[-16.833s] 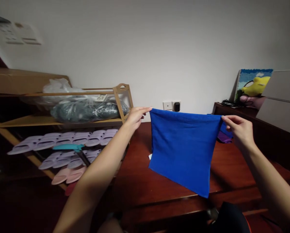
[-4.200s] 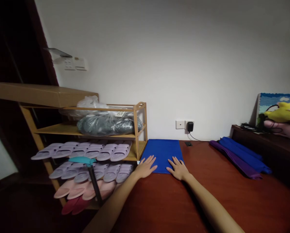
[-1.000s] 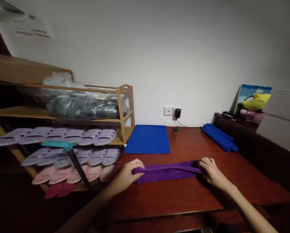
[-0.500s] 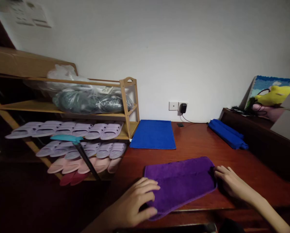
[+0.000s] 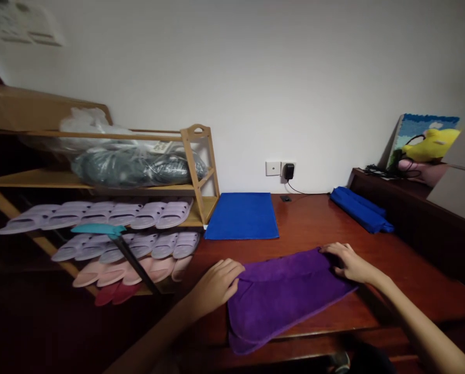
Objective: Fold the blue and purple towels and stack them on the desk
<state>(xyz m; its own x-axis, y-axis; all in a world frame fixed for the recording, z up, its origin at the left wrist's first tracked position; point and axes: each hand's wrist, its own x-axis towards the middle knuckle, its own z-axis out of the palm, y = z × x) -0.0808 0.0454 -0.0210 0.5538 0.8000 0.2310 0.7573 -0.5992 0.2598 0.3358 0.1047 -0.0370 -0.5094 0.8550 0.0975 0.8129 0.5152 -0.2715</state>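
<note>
A folded purple cloth (image 5: 287, 298) lies slantwise across the front of the reddish wooden table, its near left corner hanging over the edge. At its far left corner, my left hand (image 5: 219, 285) has its fingers and thumb closed on the fabric. My right hand (image 5: 347, 262) grips the far right corner, fingers bent over the edge; the fingertips are partly hidden. Farther back, a flat blue cloth (image 5: 242, 215) lies square near the wall. A long folded bundle of blue cloth (image 5: 360, 209) rests at the table's right side.
Left of the table stands a wooden shoe rack (image 5: 199, 176) with several slippers (image 5: 174, 213) and a plastic-wrapped bundle (image 5: 135, 163). A blue-topped pole (image 5: 135, 262) leans before it. A black charger (image 5: 289, 171) is plugged into the wall. A dark raised ledge (image 5: 407, 223) borders the right.
Both hands have moved to the purple cloth's far corners, the left away from the near edge and the right up and leftward. The cloth's far edge is now held. The view has shifted slightly.
</note>
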